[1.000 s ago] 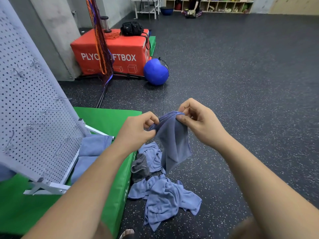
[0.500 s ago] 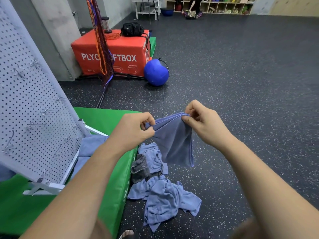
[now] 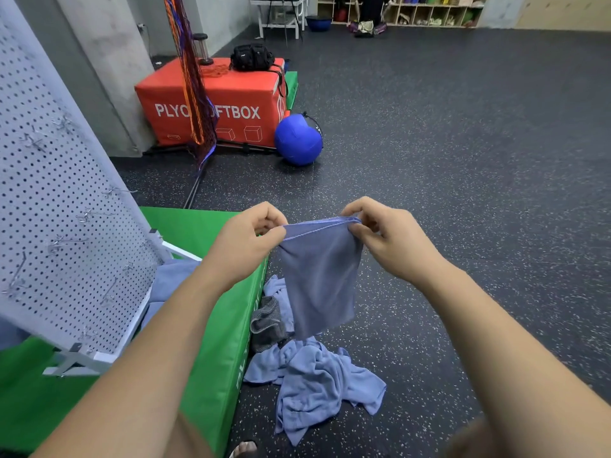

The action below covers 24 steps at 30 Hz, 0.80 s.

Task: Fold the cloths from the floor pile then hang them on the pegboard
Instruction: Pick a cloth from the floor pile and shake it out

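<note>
Blue cloth (image 3: 319, 276) hangs in the head view, folded double, its stitched top edge stretched between the hands just past the right edge of the green mat (image 3: 211, 342). On that edge the left hand (image 3: 244, 246) pinches the left corner with thumb and curled fingers. The right hand (image 3: 390, 246) pinches the right corner the same way, and the two are held apart. Under the cloth, on the floor (image 3: 463, 193) against the mat's right side, lies the pile (image 3: 314, 375) of crumpled blue cloths, with a grey cloth (image 3: 266, 322) touching the mat. On the mat's left part the pegboard (image 3: 66, 193) stands tilted, wire hooks (image 3: 66, 241) on its face. Beyond the mat's far edge sit a red box (image 3: 231, 94) and a blue ball (image 3: 297, 138).
</note>
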Available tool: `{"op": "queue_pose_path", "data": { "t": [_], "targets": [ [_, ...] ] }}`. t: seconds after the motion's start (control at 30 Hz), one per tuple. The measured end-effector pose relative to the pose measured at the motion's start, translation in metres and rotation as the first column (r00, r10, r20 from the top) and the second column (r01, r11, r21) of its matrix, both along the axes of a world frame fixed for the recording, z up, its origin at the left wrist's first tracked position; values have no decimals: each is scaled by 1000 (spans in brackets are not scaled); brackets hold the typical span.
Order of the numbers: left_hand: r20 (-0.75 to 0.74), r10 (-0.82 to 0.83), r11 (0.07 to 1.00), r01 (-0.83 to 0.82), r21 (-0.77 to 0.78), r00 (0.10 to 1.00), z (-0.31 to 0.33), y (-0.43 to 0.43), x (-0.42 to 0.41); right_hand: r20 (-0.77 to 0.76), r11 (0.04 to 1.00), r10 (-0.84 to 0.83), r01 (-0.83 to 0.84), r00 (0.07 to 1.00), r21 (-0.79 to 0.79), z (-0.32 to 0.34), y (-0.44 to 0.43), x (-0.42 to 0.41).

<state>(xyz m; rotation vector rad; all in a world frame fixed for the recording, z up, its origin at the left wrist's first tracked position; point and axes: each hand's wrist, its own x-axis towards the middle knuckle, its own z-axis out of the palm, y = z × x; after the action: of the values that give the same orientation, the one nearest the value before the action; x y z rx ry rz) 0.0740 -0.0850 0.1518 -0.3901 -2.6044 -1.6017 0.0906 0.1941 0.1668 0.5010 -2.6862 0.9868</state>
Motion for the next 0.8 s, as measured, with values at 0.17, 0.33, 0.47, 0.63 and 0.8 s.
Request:
{"op": "queue_pose_path", "data": {
  "t": [0.17,0.33,0.47,0.63,0.8],
  "targets": [
    [-36,-95,995,95,7,995,0,-2,-2,91,994,-42,51,995,-99,1,7,-4],
    [-116,-48,992,34,-118,992,2,3,0,157,987,-5,30,988,-159,-1,8,-3],
    [-156,-58,995,45,-85,986,2,4,5,141,982,4,23,990,-190,5,8,0],
    [-73,-51,988,61,142,996,-2,5,0,168,983,-28,58,985,-177,10,9,3],
    [-44,-144,959,151,240,989,-5,13,1,254,998,-54,64,966,-30,12,8,5]
  ]
}}
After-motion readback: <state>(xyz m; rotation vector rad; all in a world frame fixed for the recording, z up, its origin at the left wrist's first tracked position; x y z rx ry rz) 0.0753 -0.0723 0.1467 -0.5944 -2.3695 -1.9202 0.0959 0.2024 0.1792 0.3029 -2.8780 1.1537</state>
